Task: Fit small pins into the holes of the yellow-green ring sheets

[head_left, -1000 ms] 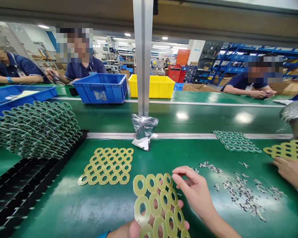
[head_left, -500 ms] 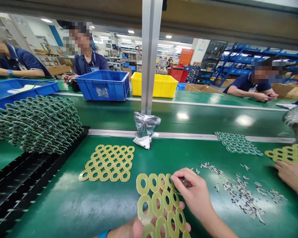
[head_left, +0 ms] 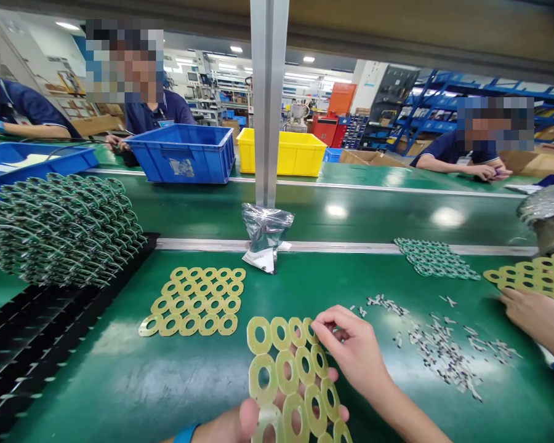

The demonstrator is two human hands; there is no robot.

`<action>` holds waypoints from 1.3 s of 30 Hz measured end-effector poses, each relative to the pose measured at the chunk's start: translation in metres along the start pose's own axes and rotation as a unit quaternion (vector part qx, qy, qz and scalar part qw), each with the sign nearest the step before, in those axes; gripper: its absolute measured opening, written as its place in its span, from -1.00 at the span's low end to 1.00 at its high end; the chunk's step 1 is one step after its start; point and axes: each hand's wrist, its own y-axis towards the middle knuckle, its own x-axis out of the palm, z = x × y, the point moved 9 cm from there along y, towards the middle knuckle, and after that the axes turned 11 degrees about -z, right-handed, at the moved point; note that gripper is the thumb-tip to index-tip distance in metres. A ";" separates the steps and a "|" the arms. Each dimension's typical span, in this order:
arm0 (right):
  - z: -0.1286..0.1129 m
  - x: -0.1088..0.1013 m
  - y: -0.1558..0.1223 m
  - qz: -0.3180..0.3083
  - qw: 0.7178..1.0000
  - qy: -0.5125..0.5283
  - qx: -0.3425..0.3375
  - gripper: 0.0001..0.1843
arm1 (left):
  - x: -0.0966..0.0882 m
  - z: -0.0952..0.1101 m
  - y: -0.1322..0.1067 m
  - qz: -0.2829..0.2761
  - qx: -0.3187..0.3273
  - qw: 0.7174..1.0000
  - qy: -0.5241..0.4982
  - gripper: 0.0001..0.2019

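the yellow panel (head_left: 288,387) is tilted up off the bench (head_left: 120,381) right in front of me, its near end cut off from view. my left hand (head_left: 248,419) grips it, thumb at the near left side, fingers behind. my right hand (head_left: 351,344) is narrow, thumb and forefinger close together at the far right corner ring; i can't tell whether they close on the rim or on something small. to work that corner well, i'd want the left grip firm but gentle, fingers spread behind the rings so the joins don't flex, and the right touch light, aimed straight at the edge. counting outward: four rings across the panel's far row; one flat panel (head_left: 194,312), four rows of five, twenty rings; one scatter of loose parts (head_left: 443,354), too many to count; one silver bag (head_left: 265,227); one green sheet (head_left: 436,258); one board stack (head_left: 64,231), layers unclear; one other yellow sheet (head_left: 538,274) at a co-worker's hand (head_left: 535,317); beyond, one yellow bin (head_left: 302,157) and three people (head_left: 159,114).
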 end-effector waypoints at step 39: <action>0.051 -0.040 0.022 -0.069 0.964 -0.254 0.047 -0.84 | 0.009 0.011 -0.011 -0.006 -0.038 0.998 -0.049 -0.09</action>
